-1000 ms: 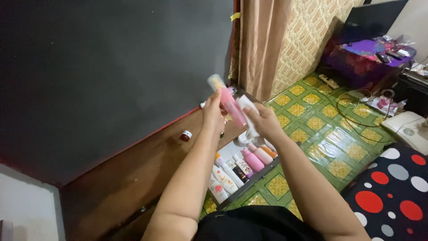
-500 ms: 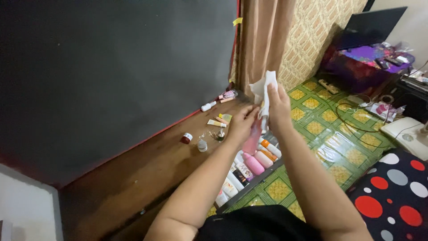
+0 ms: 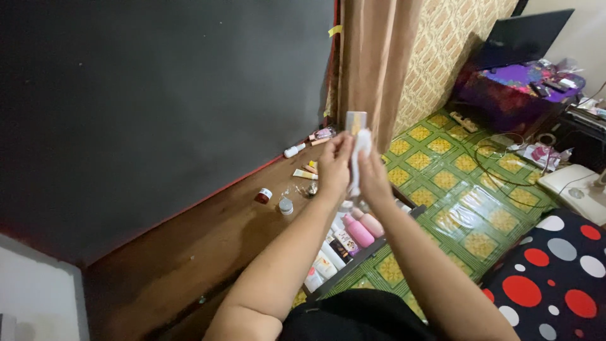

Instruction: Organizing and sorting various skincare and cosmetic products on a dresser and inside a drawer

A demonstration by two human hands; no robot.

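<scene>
My left hand [image 3: 334,165] and my right hand [image 3: 374,177] are raised together in front of me, pressed around a white cloth or tissue [image 3: 360,155] and a slim bottle whose pale cap [image 3: 355,121] sticks up above the fingers. Which hand grips which of the two I cannot tell exactly. Below my forearms lies a dark tray [image 3: 379,249] with several cosmetic bottles, among them pink bottles [image 3: 361,230].
A brown wooden board [image 3: 189,246] runs along a big dark panel [image 3: 158,95], with small jars and tubes [image 3: 281,202] scattered on it. A brown curtain [image 3: 372,57] hangs behind. Green patterned floor [image 3: 467,189], cables, a dotted cushion [image 3: 555,278] at right.
The hands first held a pink bottle high, then dropped toward the tray with the white cloth; now they are raised again, closed around the cloth and a bottle.
</scene>
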